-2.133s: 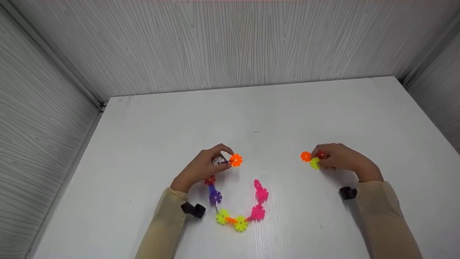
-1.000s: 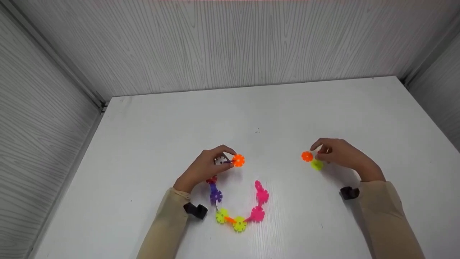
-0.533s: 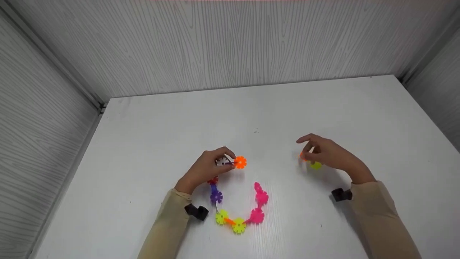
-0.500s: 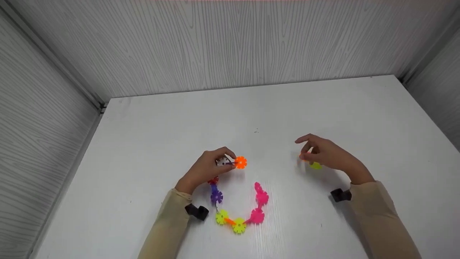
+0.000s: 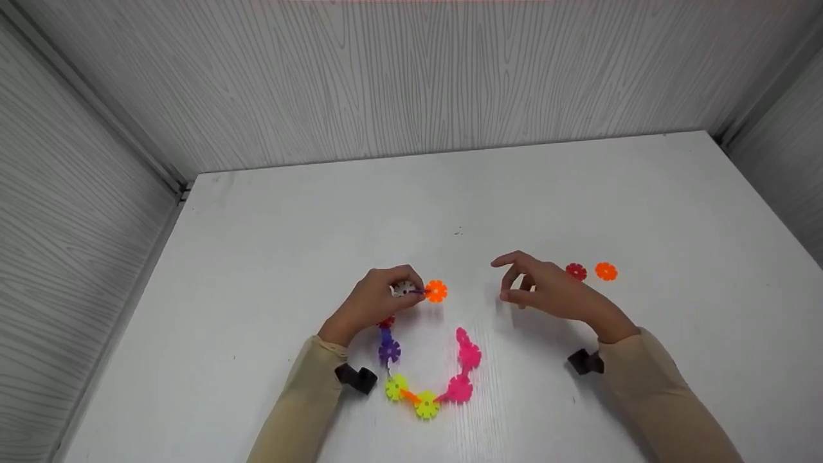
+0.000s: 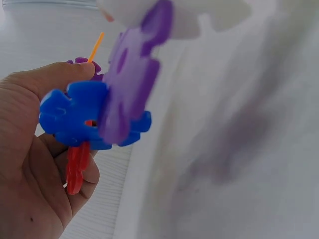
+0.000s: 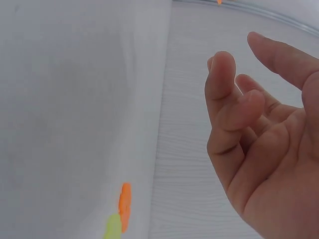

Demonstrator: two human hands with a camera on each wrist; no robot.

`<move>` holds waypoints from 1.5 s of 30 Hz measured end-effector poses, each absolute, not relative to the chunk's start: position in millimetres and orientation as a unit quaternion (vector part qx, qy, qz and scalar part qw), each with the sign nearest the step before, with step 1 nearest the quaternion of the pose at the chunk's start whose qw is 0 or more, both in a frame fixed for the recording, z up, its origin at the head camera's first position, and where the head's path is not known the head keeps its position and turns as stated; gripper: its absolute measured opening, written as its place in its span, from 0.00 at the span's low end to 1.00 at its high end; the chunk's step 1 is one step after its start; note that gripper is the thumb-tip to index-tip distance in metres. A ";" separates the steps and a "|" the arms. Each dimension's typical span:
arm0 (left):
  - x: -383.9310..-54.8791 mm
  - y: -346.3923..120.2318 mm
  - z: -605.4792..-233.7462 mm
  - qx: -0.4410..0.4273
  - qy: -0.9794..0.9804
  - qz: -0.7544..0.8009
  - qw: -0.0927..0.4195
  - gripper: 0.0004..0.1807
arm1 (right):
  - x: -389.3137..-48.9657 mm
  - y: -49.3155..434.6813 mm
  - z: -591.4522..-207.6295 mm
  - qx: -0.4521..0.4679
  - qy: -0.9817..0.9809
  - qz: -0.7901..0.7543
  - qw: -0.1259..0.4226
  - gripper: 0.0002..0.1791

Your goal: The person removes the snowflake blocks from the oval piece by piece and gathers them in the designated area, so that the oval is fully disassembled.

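1. Uses the white worktop as flat support, presumably for resting light pieces without tilting.
2. Has the chain of slotted discs spread on the worktop in a U, open toward the far side, perhaps for easy reach to both ends.
3. Holds the left hand at the chain's left end, grip clamped on the purple disc, probably to steady this end with the bright orange disc exposed beyond the fingertips.
4. Hovers with the right hand near the pink end, grip empty, index finger stretched apart from the others; reason not certain.
5. Leaves the loose red disc and the loose orange disc beyond the right wrist, near each other, maybe to avoid crowding the chain.
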State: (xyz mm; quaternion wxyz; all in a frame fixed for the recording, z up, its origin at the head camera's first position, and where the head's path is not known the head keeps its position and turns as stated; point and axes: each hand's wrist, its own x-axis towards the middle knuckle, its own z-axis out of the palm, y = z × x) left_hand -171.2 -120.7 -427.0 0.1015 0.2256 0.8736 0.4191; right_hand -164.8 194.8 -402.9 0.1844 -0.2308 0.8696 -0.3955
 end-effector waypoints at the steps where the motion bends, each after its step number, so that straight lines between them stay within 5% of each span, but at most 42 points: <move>1: -170.5 -119.5 -426.4 0.227 0.873 0.419 0.104 0.04 | -163.0 192.2 -402.2 -0.235 0.868 -0.397 0.183 0.28; 45: -156.1 -92.9 -425.6 0.263 0.870 0.400 0.118 0.04 | -138.8 145.3 -411.2 -0.268 0.889 -0.332 0.164 0.26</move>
